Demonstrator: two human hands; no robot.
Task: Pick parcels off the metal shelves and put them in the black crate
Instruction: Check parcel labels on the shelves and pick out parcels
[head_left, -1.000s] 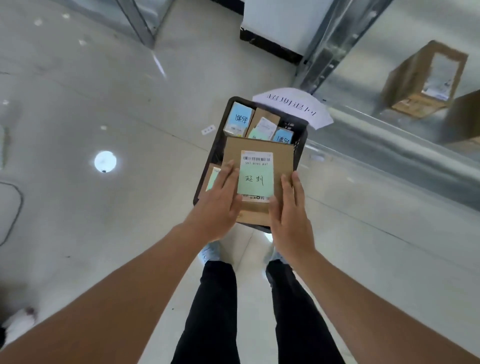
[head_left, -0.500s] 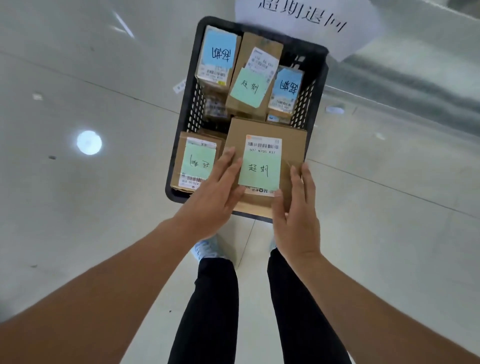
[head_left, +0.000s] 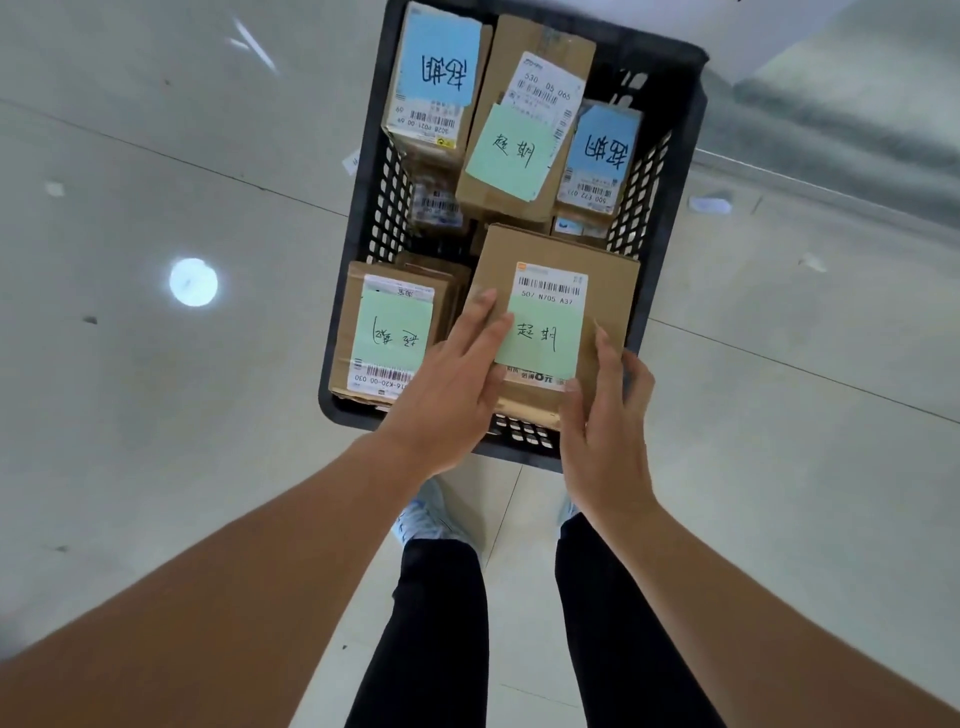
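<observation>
Black crate (head_left: 675, 156) on the floor, already loaded: four labelled parcels visible. Fifth cardboard parcel (head_left: 556, 291) at the crate's five o'clock corner, near edge over the rim. Left hand (head_left: 447, 395) flat on top, right hand (head_left: 608, 410) gripping its edge. Release left.

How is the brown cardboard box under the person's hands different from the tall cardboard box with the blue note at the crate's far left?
The held brown cardboard box carries a green note; the blue-note cardboard box a blue one. Left hand and right hand touch the first; nothing touches the second. Both are in the black plastic crate.
</observation>
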